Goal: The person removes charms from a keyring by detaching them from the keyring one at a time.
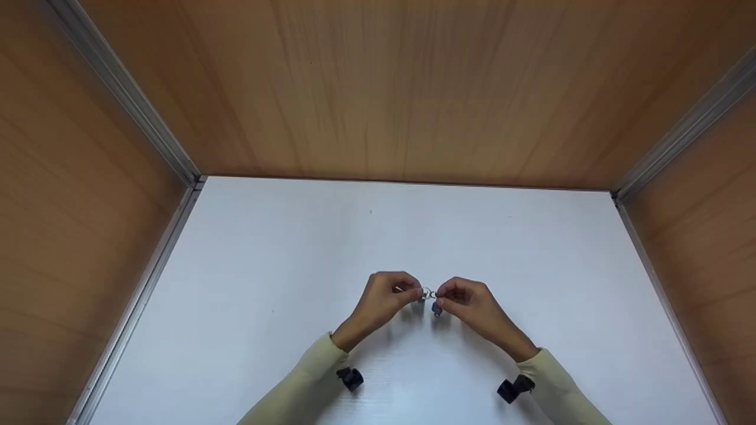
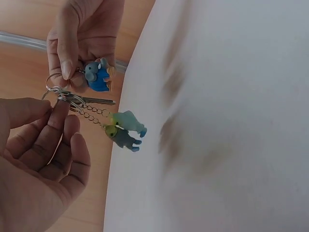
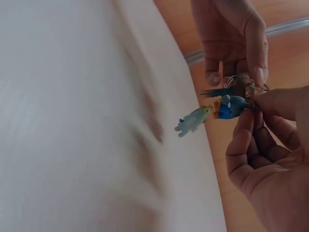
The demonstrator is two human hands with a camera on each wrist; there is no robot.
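Over the middle of the white table (image 1: 248,283), my two hands meet around a bunch of metal key rings (image 1: 426,293). My left hand (image 1: 413,294) pinches the main key ring (image 2: 59,94) between thumb and fingers. From it hang a silver key (image 2: 94,101) and a short chain with a teal and green elephant charm (image 2: 125,129). My right hand (image 1: 440,297) pinches a smaller ring (image 2: 51,80) that carries a blue elephant charm (image 2: 98,76). The blue charm (image 3: 231,106) and the teal charm (image 3: 193,121) dangle above the table, touching nothing.
Wooden walls (image 1: 413,88) close in the table at the back and on both sides, with aluminium rails (image 1: 127,94) along the corners. Black camera mounts sit on my left wrist (image 1: 350,378) and right wrist (image 1: 512,388). Cream sleeves cover both forearms.
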